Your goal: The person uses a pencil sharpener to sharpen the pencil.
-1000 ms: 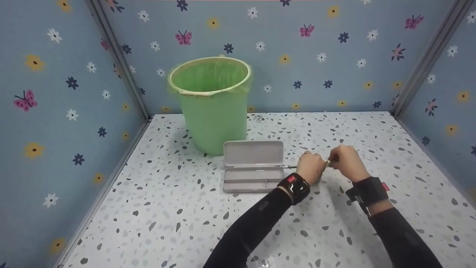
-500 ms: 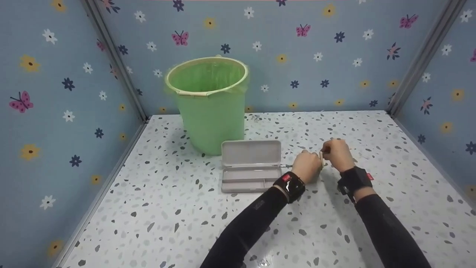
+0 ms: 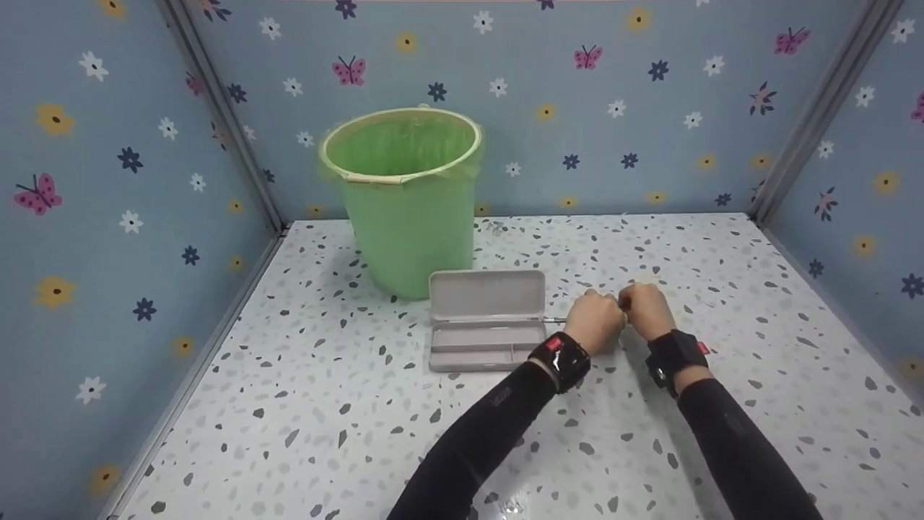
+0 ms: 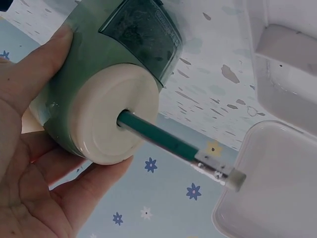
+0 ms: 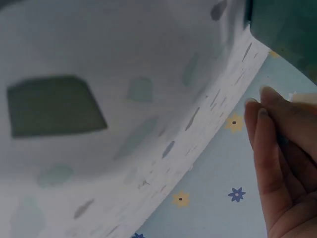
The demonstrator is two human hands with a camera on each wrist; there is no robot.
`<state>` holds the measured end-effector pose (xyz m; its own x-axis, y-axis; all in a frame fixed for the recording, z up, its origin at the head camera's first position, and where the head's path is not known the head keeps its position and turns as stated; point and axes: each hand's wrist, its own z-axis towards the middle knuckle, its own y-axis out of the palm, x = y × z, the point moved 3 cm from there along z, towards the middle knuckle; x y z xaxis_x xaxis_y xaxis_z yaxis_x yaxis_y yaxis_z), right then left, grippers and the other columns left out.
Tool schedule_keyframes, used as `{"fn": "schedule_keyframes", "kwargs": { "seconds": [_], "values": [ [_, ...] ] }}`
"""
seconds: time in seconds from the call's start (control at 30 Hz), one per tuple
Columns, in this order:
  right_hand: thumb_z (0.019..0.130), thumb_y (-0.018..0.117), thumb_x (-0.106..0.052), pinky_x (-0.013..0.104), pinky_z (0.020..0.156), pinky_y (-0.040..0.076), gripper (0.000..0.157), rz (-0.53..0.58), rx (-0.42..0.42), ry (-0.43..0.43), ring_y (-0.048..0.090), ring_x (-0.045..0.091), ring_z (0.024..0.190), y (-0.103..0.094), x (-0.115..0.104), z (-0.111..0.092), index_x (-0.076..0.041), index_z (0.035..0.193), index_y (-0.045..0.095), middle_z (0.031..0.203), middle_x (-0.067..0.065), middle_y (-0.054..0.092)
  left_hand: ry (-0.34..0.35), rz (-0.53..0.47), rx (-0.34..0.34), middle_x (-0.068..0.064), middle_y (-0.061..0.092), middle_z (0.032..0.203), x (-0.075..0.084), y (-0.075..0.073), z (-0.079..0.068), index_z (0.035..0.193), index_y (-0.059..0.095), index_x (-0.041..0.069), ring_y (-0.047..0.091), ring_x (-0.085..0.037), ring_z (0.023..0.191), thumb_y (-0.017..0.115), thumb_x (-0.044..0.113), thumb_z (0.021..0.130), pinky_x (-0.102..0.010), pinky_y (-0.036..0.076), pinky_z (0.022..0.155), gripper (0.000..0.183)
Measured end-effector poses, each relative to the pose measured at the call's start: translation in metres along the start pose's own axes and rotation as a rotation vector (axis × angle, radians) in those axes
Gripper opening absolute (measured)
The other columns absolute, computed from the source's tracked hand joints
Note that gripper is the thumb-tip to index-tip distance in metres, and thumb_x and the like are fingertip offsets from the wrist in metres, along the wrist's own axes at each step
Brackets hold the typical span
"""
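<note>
My left hand (image 3: 595, 321) grips a green and cream pencil sharpener (image 4: 91, 114), its thumb on one side and fingers on the other. A green pencil (image 4: 158, 136) with a metal ferrule and pale eraser sticks out of the hole in the cream face. To the right, my right hand (image 3: 647, 310) is right up against the left one, thumb and fingertips pinched together at the sharpener's crank. In the right wrist view a cream bit of the crank (image 5: 304, 96) shows behind the thumb; its knob is mostly hidden in the fingers.
A grey pencil case (image 3: 487, 294) lies with its lid up, left of the hands. Behind it stands a green lined bin (image 3: 415, 231). Flower-patterned panels (image 3: 548, 137) close in the speckled table (image 3: 325, 433) at the back and sides.
My right hand has circled at the sharpener's side, rising and then dropping, and has come closer to the left hand. The left hand keeps its grip; the view has shifted slightly.
</note>
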<state>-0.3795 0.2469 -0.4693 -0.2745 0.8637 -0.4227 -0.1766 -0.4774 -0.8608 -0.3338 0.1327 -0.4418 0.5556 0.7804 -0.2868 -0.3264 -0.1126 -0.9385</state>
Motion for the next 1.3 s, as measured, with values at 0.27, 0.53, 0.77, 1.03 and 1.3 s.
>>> {"fn": "schedule_keyframes", "kwargs": {
  "seconds": [0.27,0.53,0.77,1.03,1.3],
  "values": [
    [0.066,0.06,0.018,0.028,0.054,0.039,0.02,0.012,-0.109,0.008,0.047,0.019,0.054,0.005,0.008,-0.011,0.003,0.071,0.072,0.061,0.01,0.065,0.036,0.12,0.008,0.007,0.071,0.093,0.005,0.0,0.001,0.1,0.076,0.028,0.066,-0.008,0.08,0.054,0.016,0.096,-0.023,0.056,0.071,0.026],
    [0.065,0.068,0.015,0.032,0.057,0.044,0.016,-0.015,-0.192,0.009,0.05,0.019,0.056,0.002,0.005,-0.019,0.006,0.078,0.073,0.065,0.013,0.067,0.01,0.105,-0.012,0.006,0.072,0.092,0.005,-0.004,0.0,0.098,0.076,0.026,0.065,-0.01,0.08,0.054,0.019,0.096,-0.024,0.055,0.07,0.023],
    [0.068,0.077,0.006,0.031,0.056,0.045,0.01,0.032,-0.242,0.017,0.05,0.017,0.055,-0.002,0.003,-0.029,0.004,0.077,0.072,0.065,0.012,0.068,-0.016,0.087,-0.035,0.007,0.071,0.092,0.005,-0.003,0.001,0.096,0.076,0.023,0.064,-0.01,0.081,0.055,0.021,0.095,-0.024,0.055,0.07,0.021],
    [0.071,0.079,0.001,0.028,0.053,0.049,0.012,0.067,-0.338,0.054,0.059,0.017,0.055,-0.015,-0.009,-0.043,0.005,0.078,0.07,0.067,0.013,0.069,-0.042,0.08,-0.067,0.008,0.07,0.094,0.007,-0.005,0.002,0.098,0.075,0.024,0.063,-0.009,0.083,0.055,0.017,0.094,-0.023,0.053,0.074,0.022],
    [0.075,0.075,0.004,0.028,0.053,0.053,0.006,0.102,-0.429,0.095,0.064,0.018,0.056,-0.031,-0.021,-0.048,0.004,0.078,0.07,0.068,0.011,0.069,-0.059,0.076,-0.094,0.01,0.072,0.095,0.005,-0.004,0.002,0.101,0.075,0.025,0.066,-0.007,0.082,0.055,0.017,0.094,-0.023,0.052,0.079,0.023]
  ]
}}
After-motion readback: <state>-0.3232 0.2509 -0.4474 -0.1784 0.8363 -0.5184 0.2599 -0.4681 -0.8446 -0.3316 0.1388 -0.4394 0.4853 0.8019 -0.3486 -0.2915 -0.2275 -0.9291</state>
